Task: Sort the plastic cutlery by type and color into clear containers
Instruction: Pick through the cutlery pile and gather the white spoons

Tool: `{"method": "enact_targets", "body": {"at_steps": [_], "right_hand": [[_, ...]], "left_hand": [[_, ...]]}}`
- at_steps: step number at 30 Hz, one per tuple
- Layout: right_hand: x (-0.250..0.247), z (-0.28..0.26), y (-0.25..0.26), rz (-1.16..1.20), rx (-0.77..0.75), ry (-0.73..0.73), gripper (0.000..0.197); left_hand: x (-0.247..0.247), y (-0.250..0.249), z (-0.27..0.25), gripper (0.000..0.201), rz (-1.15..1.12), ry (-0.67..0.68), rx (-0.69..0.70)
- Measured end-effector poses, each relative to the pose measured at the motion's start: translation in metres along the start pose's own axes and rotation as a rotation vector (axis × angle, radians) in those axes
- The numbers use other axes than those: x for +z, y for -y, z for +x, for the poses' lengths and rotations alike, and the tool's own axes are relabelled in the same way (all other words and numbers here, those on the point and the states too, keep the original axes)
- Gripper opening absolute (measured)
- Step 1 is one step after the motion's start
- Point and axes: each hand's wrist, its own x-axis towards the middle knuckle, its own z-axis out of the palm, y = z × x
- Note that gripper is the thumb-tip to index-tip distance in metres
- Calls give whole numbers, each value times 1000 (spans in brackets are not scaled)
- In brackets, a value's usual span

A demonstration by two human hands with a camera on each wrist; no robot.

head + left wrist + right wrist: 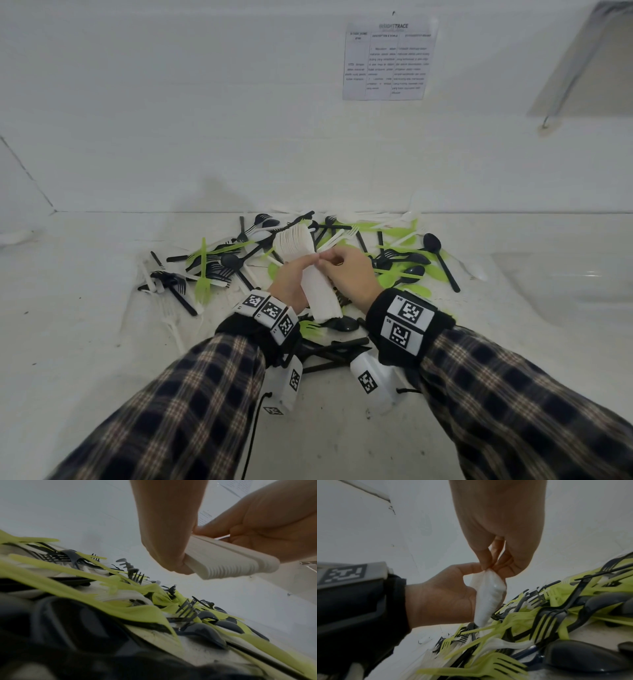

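Observation:
A thick stack of nested white plastic spoons is held upright over the pile, bowls pointing away. My left hand grips the stack's handles from the left, seen from below in the left wrist view on the stack. My right hand pinches the top edge of the stack between thumb and fingers; the right wrist view shows this pinch on the stack. Under both hands lies a mixed pile of black, lime-green and white forks and spoons.
A clear container stands at the right on the white counter. A loose green fork and black forks lie left of the pile, a black spoon on its right. A printed sheet hangs on the wall.

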Motion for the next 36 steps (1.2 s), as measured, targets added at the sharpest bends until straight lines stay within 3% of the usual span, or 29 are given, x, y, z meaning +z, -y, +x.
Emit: {"method": "enact_targets", "body": {"at_steps": [4,8,11,14,17,24,28,34,36], "right_hand": [[-9,-1,-4,36,-35,49,20],[-19,-1,-10,20,-52,-9,16],[-30,-2,-12,107,23,7,12],[-49,4,-12,189,116,5,26],[-81,21,-28,-93,183,-85,27],[-163,37,-90,-764,481,-17,38],[-177,33,-113,-870,578,108,45],[-171,39,-122,-866,550,81,37],[-170,43,-124,-864,509,130,32]], "left_hand": [[8,0,-4,26,-36,127,-1],[19,1,-7,28,-11,177,-19],[33,4,-5,25,-50,144,6],[48,10,2,16,-78,75,29],[59,18,6,5,-28,42,-8],[75,27,14,15,54,31,-43],[87,29,20,17,63,66,-64],[108,34,34,16,18,99,-95],[113,36,37,16,18,100,-103]]}}
